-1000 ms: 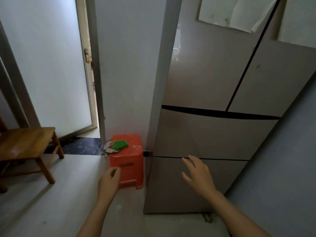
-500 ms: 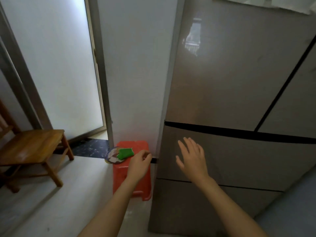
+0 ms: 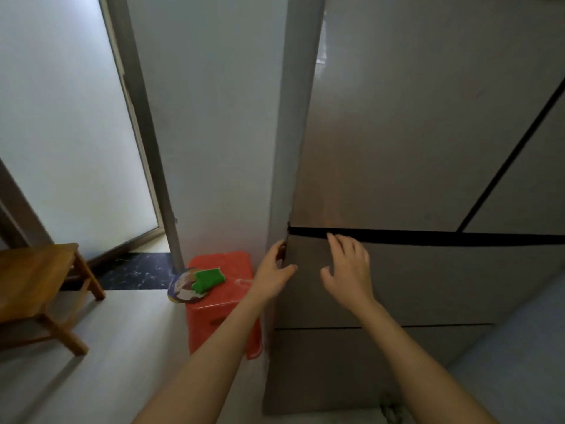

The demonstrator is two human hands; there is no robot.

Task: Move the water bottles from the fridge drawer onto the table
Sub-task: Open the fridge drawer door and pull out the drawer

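At the fridge (image 3: 397, 117), the job has hardly begun. The fridge drawer (image 3: 428, 280) is shut, so the water bottles must be inside it, out of sight. None is on the wooden table (image 3: 33, 270) far off to the left. All the bottles are left to move. The left hand (image 3: 273, 270) hooks its fingers round the drawer's left edge, thumb on the front, gripping it. The right hand (image 3: 348, 270) is open with fingers spread, at the drawer front; I cannot tell if it touches.
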